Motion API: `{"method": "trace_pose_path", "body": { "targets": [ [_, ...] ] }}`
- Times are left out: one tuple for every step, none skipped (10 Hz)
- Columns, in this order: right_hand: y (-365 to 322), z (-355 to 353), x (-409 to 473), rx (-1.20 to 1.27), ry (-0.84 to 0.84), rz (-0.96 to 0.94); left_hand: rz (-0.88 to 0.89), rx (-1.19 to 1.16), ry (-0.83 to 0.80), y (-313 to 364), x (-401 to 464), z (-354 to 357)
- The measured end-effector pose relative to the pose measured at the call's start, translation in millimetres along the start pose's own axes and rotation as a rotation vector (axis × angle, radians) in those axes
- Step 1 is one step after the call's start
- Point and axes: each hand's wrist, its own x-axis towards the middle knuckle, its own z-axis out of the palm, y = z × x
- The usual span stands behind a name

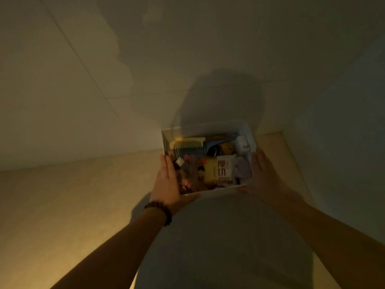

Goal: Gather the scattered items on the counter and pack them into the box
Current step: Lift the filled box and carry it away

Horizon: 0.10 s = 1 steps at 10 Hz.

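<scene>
Clear box (249, 132) sits on the pale surface (62, 205) against the wall (104, 69), packed full: yellow comb (187, 142), blue brush (192, 151), white adapter (242, 145), white snack packet (225, 171), lilac round item (243, 168), more wrappers at left, too dim to tell. Left hand (167, 182) and right hand (263, 176) flat against the box's sides, fingers straight, box between them. Beaded bracelet (161, 210) on left wrist. Room dim, warm light.

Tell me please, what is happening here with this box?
A person holds a clear plastic box between both hands: the left hand lies flat on its left wall, the right hand on its right wall. The box is already full: a pale yellow comb, a white snack packet and other small items lie inside. The light is dim.
</scene>
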Motion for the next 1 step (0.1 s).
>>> {"method": "trace_pose_path", "body": {
  "targets": [
    [-13.4, -2.4, -35.3, 0.006, -0.039, 0.068, -0.019, 0.139, 0.012, 9.2, -28.3, -8.8]
  ]
}}
